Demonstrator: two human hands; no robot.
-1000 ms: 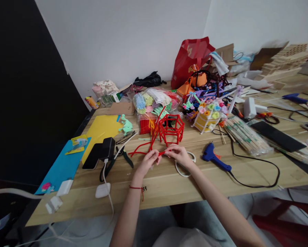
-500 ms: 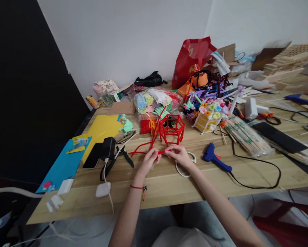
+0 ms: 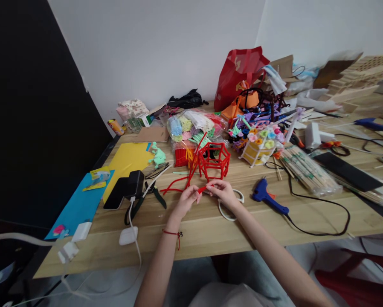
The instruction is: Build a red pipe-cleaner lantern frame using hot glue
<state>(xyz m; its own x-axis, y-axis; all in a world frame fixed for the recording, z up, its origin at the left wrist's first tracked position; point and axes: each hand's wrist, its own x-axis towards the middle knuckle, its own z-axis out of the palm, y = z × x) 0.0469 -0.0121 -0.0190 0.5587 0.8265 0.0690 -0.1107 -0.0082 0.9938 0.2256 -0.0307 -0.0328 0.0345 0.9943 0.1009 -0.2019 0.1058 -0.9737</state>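
Observation:
Between my fingertips runs a short red pipe cleaner (image 3: pixel 202 189), which looks folded or doubled. My left hand (image 3: pixel 189 198) pinches its left end and my right hand (image 3: pixel 221 192) pinches the other. Just beyond them stands a red lantern-like frame (image 3: pixel 214 160) built of pipe cleaners. Several loose red pipe cleaners (image 3: pixel 191 172) lie and lean to its left. White-handled scissors (image 3: pixel 226 213) rest partly hidden beneath my right hand and wrist. To the right lies a blue glue gun (image 3: pixel 268 196) with its black cord.
Green-handled pliers (image 3: pixel 158 197), a black phone (image 3: pixel 114 194) and a white earbud case (image 3: pixel 128 235) lie left. Bags of colored pipe cleaners (image 3: pixel 191 123) sit behind the frame. A flower-topped basket (image 3: pixel 258 149), packed wooden sticks (image 3: pixel 306 168) and a red bag (image 3: pixel 238 76) stand right and back.
The red pipe cleaner between my hands has tilted, its right end now higher. My fingers have shifted slightly; everything else on the table stays put.

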